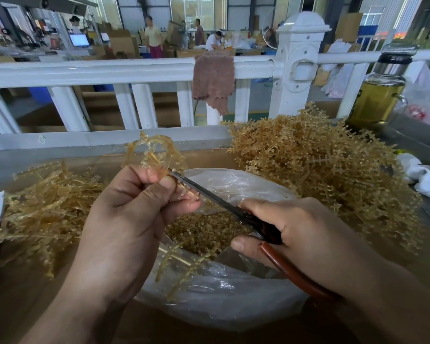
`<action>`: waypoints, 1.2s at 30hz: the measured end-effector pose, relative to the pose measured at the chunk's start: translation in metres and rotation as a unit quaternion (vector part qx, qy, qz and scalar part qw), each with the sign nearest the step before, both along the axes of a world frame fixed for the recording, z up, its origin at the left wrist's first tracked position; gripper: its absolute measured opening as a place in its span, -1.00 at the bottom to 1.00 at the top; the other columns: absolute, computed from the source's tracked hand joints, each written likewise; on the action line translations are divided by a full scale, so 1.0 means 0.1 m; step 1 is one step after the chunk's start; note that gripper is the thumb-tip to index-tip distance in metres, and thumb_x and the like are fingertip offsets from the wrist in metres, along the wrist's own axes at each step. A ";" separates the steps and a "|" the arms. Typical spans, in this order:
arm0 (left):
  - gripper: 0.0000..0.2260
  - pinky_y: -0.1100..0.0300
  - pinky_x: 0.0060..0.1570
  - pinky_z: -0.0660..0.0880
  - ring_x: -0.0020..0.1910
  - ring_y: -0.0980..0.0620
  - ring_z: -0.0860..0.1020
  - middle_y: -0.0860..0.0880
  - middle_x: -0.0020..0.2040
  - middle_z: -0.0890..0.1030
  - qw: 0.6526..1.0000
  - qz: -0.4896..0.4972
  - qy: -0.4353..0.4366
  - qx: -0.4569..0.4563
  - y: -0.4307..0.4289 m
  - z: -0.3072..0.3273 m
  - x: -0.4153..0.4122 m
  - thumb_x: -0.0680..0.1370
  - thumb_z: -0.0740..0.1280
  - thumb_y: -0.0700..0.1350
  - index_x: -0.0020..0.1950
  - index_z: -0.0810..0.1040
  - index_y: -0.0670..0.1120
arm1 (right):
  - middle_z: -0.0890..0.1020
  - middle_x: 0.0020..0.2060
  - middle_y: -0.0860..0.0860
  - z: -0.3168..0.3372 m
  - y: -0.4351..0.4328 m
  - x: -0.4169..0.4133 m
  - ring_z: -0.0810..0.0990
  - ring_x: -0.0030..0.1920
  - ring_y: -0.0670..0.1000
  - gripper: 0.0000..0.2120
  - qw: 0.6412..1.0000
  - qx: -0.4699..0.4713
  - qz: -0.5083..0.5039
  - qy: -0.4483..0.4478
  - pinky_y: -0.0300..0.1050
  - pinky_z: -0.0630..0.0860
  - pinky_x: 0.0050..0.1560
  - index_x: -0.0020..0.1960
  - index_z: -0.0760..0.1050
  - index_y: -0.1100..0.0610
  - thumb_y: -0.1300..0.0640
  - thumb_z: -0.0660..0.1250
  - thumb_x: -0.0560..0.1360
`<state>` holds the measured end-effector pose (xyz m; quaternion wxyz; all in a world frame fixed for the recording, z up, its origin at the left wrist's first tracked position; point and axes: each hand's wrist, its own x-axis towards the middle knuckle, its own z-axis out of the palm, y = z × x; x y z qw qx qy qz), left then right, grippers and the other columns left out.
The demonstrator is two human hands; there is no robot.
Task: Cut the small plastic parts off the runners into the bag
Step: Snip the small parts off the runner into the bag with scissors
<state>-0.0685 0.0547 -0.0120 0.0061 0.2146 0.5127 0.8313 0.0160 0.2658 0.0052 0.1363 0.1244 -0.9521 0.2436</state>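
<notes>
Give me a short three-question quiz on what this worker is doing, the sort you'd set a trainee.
1. True or false: the right hand holds the scissors while the left hand grips a runner.
2. Where do the cut small parts lie? A) in the clear bag; B) in a metal tray; C) on the floor.
3. Fill the blank: the brown cloth hangs over the white ____.

Key: 1 true; 2 A; 3 railing.
</notes>
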 end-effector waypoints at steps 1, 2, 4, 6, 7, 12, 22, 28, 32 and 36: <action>-0.91 0.06 -0.08 0.68 -0.24 -0.03 0.69 -0.08 -0.28 0.64 1.000 -0.002 0.005 -0.004 0.00 0.00 0.00 0.42 0.44 -0.15 -0.16 0.54 -0.08 | 0.54 -0.38 -0.14 0.00 0.01 0.00 0.56 -0.30 -0.16 -0.50 1.000 0.001 0.000 0.000 -0.21 0.47 -0.30 0.16 0.53 -0.06 -0.39 0.18 0.46; -0.93 0.05 -0.07 0.68 -0.23 -0.02 0.69 -0.08 -0.27 0.64 1.000 -0.005 0.008 -0.006 0.00 0.00 0.00 0.45 0.43 -0.17 -0.17 0.55 -0.06 | 0.53 -0.39 -0.14 0.00 0.01 0.00 0.56 -0.31 -0.15 -0.50 1.000 0.003 -0.001 0.000 -0.21 0.47 -0.32 0.15 0.53 -0.06 -0.39 0.18 0.46; -0.90 0.05 -0.07 0.68 -0.23 -0.02 0.69 -0.08 -0.27 0.64 1.000 -0.007 0.006 -0.007 -0.01 -0.01 -0.01 0.46 0.47 -0.17 -0.18 0.57 -0.04 | 0.50 -0.40 -0.15 0.01 0.01 0.00 0.55 -0.30 -0.16 -0.52 1.000 0.011 -0.005 -0.004 -0.24 0.45 -0.33 0.14 0.53 -0.08 -0.39 0.17 0.46; -0.89 0.05 -0.08 0.68 -0.22 -0.04 0.69 -0.09 -0.27 0.63 1.000 -0.006 0.002 -0.007 -0.01 -0.01 -0.01 0.42 0.51 -0.15 -0.20 0.58 -0.04 | 0.49 -0.41 -0.16 0.01 0.00 0.00 0.55 -0.29 -0.16 -0.54 1.000 0.018 -0.008 -0.009 -0.26 0.43 -0.33 0.12 0.54 -0.07 -0.38 0.17 0.47; -0.90 0.06 -0.09 0.68 -0.22 -0.04 0.69 -0.10 -0.27 0.63 1.000 -0.007 0.001 -0.005 -0.01 0.00 -0.01 0.39 0.49 -0.13 -0.20 0.58 -0.04 | 0.49 -0.41 -0.15 0.01 0.00 0.00 0.54 -0.30 -0.15 -0.54 1.000 0.022 -0.010 -0.011 -0.25 0.43 -0.34 0.12 0.54 -0.07 -0.37 0.17 0.47; -0.87 0.06 -0.10 0.69 -0.23 -0.05 0.68 -0.11 -0.28 0.63 1.000 -0.002 -0.007 0.003 0.00 0.00 0.01 0.36 0.46 -0.11 -0.18 0.55 -0.08 | 0.51 -0.41 -0.12 0.01 -0.01 0.00 0.56 -0.30 -0.14 -0.54 0.999 0.027 -0.016 -0.013 -0.23 0.42 -0.40 0.12 0.54 -0.05 -0.35 0.18 0.48; -0.94 0.07 -0.12 0.67 -0.26 -0.01 0.67 -0.10 -0.29 0.62 1.000 0.007 -0.014 0.013 0.02 0.01 0.04 0.47 0.37 -0.22 -0.19 0.55 -0.09 | 0.53 -0.35 -0.16 -0.05 0.00 -0.01 0.56 -0.27 -0.17 -0.47 0.999 0.036 -0.020 0.013 -0.16 0.48 -0.31 0.16 0.48 -0.09 -0.45 0.09 0.45; -0.91 0.08 -0.12 0.66 -0.22 -0.02 0.68 -0.09 -0.27 0.63 1.000 0.005 -0.014 0.009 0.02 -0.01 0.03 0.48 0.36 -0.21 -0.20 0.57 -0.04 | 0.51 -0.38 -0.18 -0.05 -0.01 -0.01 0.55 -0.28 -0.16 -0.50 0.999 0.039 -0.018 0.022 -0.17 0.48 -0.37 0.16 0.46 -0.13 -0.45 0.10 0.45; -0.86 0.09 -0.13 0.67 -0.23 -0.02 0.68 -0.07 -0.28 0.63 1.000 0.006 -0.010 0.006 0.03 -0.01 0.05 0.48 0.35 -0.22 -0.24 0.59 -0.02 | 0.48 -0.42 -0.18 -0.06 -0.01 -0.01 0.54 -0.27 -0.18 -0.54 0.999 0.034 -0.015 0.025 -0.26 0.46 -0.30 0.13 0.51 -0.09 -0.39 0.14 0.48; -0.93 0.08 -0.12 0.67 -0.22 -0.04 0.68 -0.10 -0.27 0.63 1.000 0.006 -0.012 0.015 0.03 -0.01 0.05 0.47 0.36 -0.21 -0.19 0.55 -0.07 | 0.49 -0.42 -0.17 -0.06 -0.02 -0.01 0.55 -0.28 -0.17 -0.50 0.999 0.032 -0.018 0.025 -0.21 0.47 -0.30 0.13 0.52 -0.06 -0.40 0.11 0.48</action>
